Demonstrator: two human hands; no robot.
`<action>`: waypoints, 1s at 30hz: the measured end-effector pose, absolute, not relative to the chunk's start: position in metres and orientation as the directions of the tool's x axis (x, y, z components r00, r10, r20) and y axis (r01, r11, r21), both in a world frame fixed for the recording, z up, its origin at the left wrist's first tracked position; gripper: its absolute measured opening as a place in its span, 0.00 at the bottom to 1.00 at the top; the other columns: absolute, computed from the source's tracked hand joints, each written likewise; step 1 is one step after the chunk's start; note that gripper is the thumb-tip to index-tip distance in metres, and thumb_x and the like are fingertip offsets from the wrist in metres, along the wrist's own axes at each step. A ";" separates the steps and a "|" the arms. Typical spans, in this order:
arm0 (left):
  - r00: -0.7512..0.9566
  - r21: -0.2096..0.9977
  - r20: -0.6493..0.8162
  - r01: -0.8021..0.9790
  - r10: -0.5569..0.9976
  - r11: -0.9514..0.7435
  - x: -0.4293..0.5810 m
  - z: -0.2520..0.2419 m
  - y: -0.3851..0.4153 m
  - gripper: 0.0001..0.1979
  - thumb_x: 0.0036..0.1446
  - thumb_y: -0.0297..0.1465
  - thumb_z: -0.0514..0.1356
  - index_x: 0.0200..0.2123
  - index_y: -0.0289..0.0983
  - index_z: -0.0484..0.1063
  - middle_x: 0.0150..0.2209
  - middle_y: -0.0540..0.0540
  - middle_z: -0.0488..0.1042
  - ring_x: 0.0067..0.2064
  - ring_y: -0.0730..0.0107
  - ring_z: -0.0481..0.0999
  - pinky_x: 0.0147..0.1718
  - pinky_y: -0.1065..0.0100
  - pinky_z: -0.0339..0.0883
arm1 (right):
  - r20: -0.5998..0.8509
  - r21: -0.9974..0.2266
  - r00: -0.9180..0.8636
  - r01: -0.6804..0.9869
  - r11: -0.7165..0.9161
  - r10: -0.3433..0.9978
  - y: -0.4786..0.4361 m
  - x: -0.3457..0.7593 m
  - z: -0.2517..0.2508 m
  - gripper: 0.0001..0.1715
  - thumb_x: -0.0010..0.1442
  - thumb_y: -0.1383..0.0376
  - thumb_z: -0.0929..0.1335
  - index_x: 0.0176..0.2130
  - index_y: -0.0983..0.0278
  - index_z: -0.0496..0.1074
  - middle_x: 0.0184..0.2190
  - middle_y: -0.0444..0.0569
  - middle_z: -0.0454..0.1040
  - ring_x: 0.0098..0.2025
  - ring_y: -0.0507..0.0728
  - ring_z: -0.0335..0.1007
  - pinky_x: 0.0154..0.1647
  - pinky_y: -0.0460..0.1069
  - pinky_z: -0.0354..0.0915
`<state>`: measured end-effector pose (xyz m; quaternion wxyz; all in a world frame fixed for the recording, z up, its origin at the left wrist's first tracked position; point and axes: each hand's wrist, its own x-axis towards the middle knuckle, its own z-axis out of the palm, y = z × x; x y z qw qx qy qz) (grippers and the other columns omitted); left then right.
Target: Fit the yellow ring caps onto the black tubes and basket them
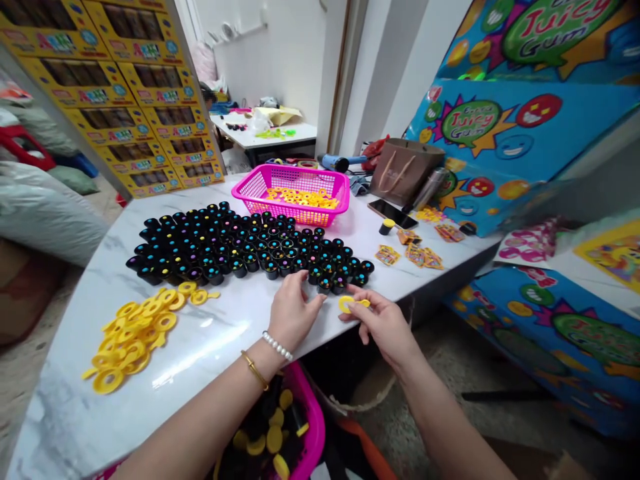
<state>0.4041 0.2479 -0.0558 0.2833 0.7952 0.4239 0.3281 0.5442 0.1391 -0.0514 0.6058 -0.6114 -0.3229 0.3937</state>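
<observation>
Near the worktop (210, 373) edge, right hand (385, 323) pinches a yellow ring piece (342, 305) in closed fingers, long axis crosswise; nearest black cup (340, 286) sits just beyond. Left hand (293, 310), fingers parted, looks empty, beside the cups.

One head-worn camera looks forward and down from above the near edge of the white, grey-veined table (220, 340), the bare left hand (290, 310) and bare right hand (385, 323) close below it, across to the pink, rectangular lattice plastic basket (300, 214) by the far edge and the white wall (295, 67) beyond.
</observation>
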 end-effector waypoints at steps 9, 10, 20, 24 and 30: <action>0.469 0.743 0.232 0.480 0.852 -0.466 0.392 -0.049 0.246 0.19 0.50 0.29 0.63 0.47 0.35 0.70 0.39 0.44 0.75 0.35 0.66 0.74 0.40 0.63 0.68 | -0.147 -0.989 0.333 -0.071 -0.131 0.932 0.154 0.525 -0.047 0.17 0.50 0.56 0.72 0.30 0.66 0.68 0.61 0.60 0.61 0.30 0.54 0.77 0.11 0.39 0.61; 0.472 0.739 0.226 0.486 0.852 -0.466 0.388 -0.048 0.246 0.18 0.50 0.29 0.63 0.46 0.36 0.71 0.38 0.45 0.75 0.35 0.66 0.74 0.40 0.63 0.68 | -0.150 -0.989 0.316 -0.059 -0.138 0.937 0.155 0.523 -0.046 0.17 0.50 0.56 0.72 0.30 0.66 0.68 0.61 0.59 0.61 0.28 0.52 0.75 0.10 0.39 0.61; 0.567 0.750 0.156 0.465 0.809 -0.470 0.334 -0.043 0.216 0.16 0.51 0.28 0.63 0.45 0.38 0.72 0.41 0.46 0.74 0.38 0.67 0.73 0.40 0.67 0.67 | -0.202 -0.973 0.309 -0.170 -0.155 0.930 0.139 0.508 -0.044 0.13 0.55 0.57 0.71 0.35 0.65 0.72 0.13 0.38 0.66 0.12 0.45 0.54 0.10 0.39 0.51; 0.609 0.756 0.197 0.405 0.768 -0.515 0.330 -0.043 0.208 0.15 0.51 0.25 0.62 0.44 0.38 0.72 0.40 0.47 0.72 0.39 0.69 0.72 0.40 0.69 0.66 | -0.284 -0.946 0.205 -0.220 -0.239 0.937 0.138 0.489 -0.046 0.14 0.54 0.57 0.72 0.34 0.65 0.72 0.12 0.38 0.66 0.11 0.46 0.54 0.09 0.40 0.51; 0.610 0.756 0.197 0.404 0.768 -0.515 0.330 -0.045 0.210 0.12 0.50 0.28 0.65 0.40 0.39 0.74 0.34 0.49 0.68 0.35 0.70 0.70 0.35 0.70 0.64 | -0.117 -0.963 0.337 0.190 -0.189 0.934 0.143 0.481 -0.041 0.17 0.57 0.56 0.69 0.23 0.64 0.67 0.12 0.38 0.62 0.13 0.46 0.55 0.12 0.40 0.51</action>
